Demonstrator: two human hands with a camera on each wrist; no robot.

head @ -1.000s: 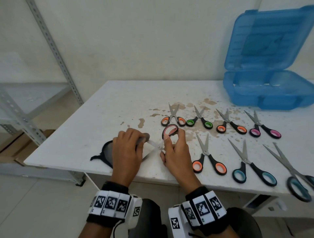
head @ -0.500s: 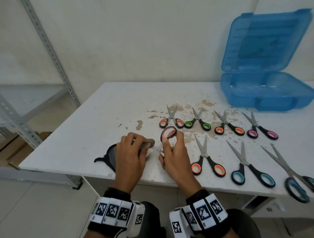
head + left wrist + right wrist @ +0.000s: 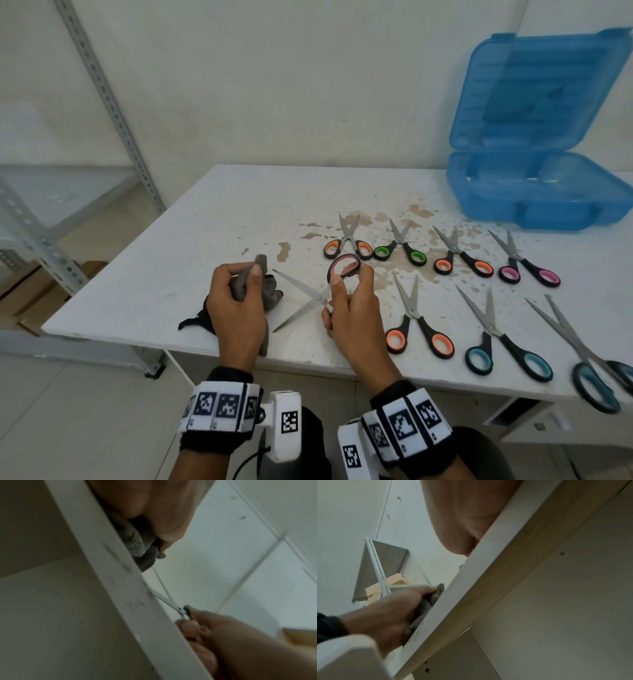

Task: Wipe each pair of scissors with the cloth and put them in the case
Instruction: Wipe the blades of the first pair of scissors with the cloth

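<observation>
Your right hand [image 3: 356, 308] grips the pink-handled scissors [image 3: 318, 294] by their loops, blades spread wide and pointing left toward your left hand [image 3: 239, 308], which clutches the grey cloth [image 3: 246, 284] just beside the blade tips, not touching them. Both hands sit near the table's front edge [image 3: 191, 346]. The open blue case [image 3: 534, 192] stands at the far right, well apart, beyond two rows of other scissors [image 3: 418, 318].

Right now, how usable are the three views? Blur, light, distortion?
Head view: evenly lit, sharp centre; wide-angle bend and smear at the right edge, where the teal scissors blur. Left wrist view: dim, motion-blurred; cloth and held scissors readable. Right wrist view: dim, soft; table edge blocks most.
</observation>
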